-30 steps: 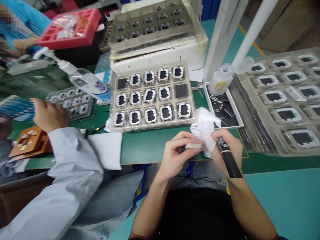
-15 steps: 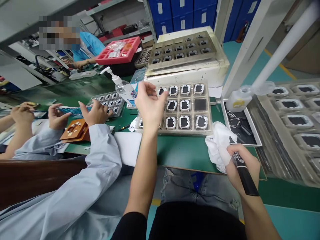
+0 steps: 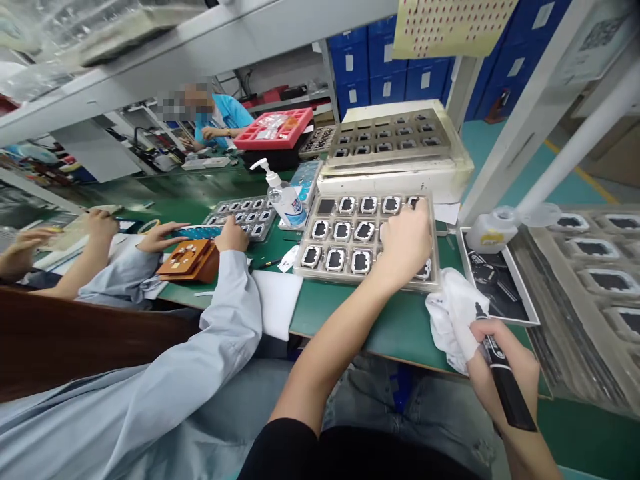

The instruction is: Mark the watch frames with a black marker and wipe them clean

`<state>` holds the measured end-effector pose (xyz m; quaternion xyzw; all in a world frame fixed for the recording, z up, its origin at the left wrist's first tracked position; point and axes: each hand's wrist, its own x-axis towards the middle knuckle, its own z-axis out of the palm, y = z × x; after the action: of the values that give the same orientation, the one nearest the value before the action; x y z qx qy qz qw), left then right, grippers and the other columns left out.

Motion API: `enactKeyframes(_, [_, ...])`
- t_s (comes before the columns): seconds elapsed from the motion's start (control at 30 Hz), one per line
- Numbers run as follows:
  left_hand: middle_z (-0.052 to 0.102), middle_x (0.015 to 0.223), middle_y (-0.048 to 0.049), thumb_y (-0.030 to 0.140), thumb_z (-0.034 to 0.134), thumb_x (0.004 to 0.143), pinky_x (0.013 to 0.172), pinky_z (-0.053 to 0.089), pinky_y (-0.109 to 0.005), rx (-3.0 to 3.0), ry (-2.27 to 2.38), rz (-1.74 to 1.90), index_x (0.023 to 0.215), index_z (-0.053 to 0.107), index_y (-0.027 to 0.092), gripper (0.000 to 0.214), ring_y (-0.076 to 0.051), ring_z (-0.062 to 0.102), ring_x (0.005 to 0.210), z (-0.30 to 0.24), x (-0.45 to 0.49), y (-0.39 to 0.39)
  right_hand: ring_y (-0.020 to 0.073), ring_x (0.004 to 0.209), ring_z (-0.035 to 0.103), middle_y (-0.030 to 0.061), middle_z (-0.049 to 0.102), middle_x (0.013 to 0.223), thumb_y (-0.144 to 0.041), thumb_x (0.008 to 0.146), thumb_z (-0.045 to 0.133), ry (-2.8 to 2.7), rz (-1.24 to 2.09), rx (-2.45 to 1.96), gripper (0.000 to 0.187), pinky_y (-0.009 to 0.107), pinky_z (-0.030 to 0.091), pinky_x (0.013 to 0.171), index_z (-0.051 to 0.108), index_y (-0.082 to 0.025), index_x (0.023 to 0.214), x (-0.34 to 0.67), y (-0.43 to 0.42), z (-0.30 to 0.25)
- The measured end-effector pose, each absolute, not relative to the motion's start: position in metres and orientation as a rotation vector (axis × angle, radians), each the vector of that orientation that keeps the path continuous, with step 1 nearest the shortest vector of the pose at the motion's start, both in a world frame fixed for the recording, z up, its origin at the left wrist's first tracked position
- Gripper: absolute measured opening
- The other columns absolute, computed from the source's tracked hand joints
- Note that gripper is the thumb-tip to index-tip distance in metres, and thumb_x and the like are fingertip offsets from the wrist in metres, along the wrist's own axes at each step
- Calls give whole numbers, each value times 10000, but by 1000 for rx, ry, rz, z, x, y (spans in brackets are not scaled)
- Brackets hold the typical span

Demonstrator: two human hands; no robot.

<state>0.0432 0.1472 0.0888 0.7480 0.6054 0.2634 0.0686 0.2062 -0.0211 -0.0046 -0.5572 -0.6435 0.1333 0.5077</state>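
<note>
White-rimmed, rounded-square frame with a cut-out centre (image 3: 412, 202): in the head view, sits in the far right pocket of the tray, partly covered by fingertips.
Clear plastic pocketed tray (image 3: 350, 278): lies flat on the green worktop (image 3: 325, 310); similar frames fill most visible pockets, while the far left pocket shows only a dark floor.
Bare left hand (image 3: 407, 243): reaches across the tray with fingers bent down at the frame; whether they pinch it or merely touch it cannot be told, the contact being hidden.
Bare right hand (image 3: 510, 363): wrapped round a thick black marker pen (image 3: 505, 383), tip pointing away from the body, and touching a crumpled white cloth (image 3: 453, 310) beside the tray.
Frame weight and stiffness: judged light and rigid; the rim probably keeps its shape under a light pinch.
Frame surface: appears smooth, so likely somewhat slippery and easily marked; the narrow edges look the most delicate part.
Frame hold point: opposite outer sides of the rim, thumb against fingers, clear of the cut-out centre.
Cloth handling: judged soft and limp; best gathered in a fold.
Marker handling: judged light and stiff; the barrel offers the secure hold.
</note>
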Motion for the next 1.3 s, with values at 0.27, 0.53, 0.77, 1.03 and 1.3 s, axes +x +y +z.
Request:
enactKeyframes(0.27, [809,1015,-240,240,621,1091,873,558,-487,2281,1803,817,1079,742,150,151,-434,802,1039,89,26,148,123,466,457,-73,508,576,-326,946,769,-1527,286,-1367,246,276,378,479,616,-256,767,203,-21,-5])
enactKeyframes(0.53, [813,921,-103,162,763,961,832,558,-434,2211,1562,954,1303,639,206,366,-335,781,885,78,5,157,105,439,446,-84,484,557,-300,926,793,-1521,263,-1293,252,253,358,449,615,-253,754,206,-21,-9])
enactKeyframes(0.77, [816,1033,-110,158,654,984,927,569,-374,2062,1709,1299,1049,704,206,96,-238,761,956,100,-65,205,121,478,487,-58,613,625,-263,881,851,-1442,325,-1256,222,266,393,467,652,-249,783,213,-25,-22])
enactKeyframes(1.03, [711,753,-92,294,860,795,911,547,-410,1927,2109,756,711,671,205,225,-322,714,943,101,-122,221,99,477,504,-71,620,649,-196,906,793,-1504,354,-1129,188,240,399,473,635,-245,816,213,-26,-23])
enactKeyframes(1.3, [660,787,-14,204,770,870,860,530,-343,1905,2000,1070,819,577,215,199,-207,651,828,100,-102,209,74,451,406,-104,475,596,-194,950,747,-1534,334,-1153,215,230,328,443,598,-252,806,205,-27,-4])
